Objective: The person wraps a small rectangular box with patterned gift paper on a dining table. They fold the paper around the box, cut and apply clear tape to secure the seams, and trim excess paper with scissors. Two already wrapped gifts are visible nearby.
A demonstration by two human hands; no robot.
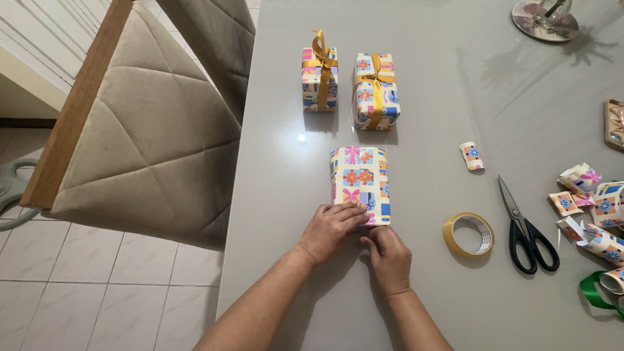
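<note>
A box wrapped in colourful patterned paper (359, 179) lies on the grey table (422, 97) in front of me. My left hand (330, 231) presses on its near end, fingers laid flat over the paper's fold. My right hand (389, 259) sits just beside it, fingertips pinching the paper at the box's near right corner. Farther back stand two wrapped boxes tied with gold ribbon, a small one (319, 79) and a larger one (376, 91).
To the right lie a roll of clear tape (468, 234), black-handled scissors (525, 227), a small paper scrap (471, 156), several paper offcuts (588, 201) and a green ribbon (595, 289). A padded chair (143, 130) stands at the table's left edge. A glass dish (545, 16) sits far right.
</note>
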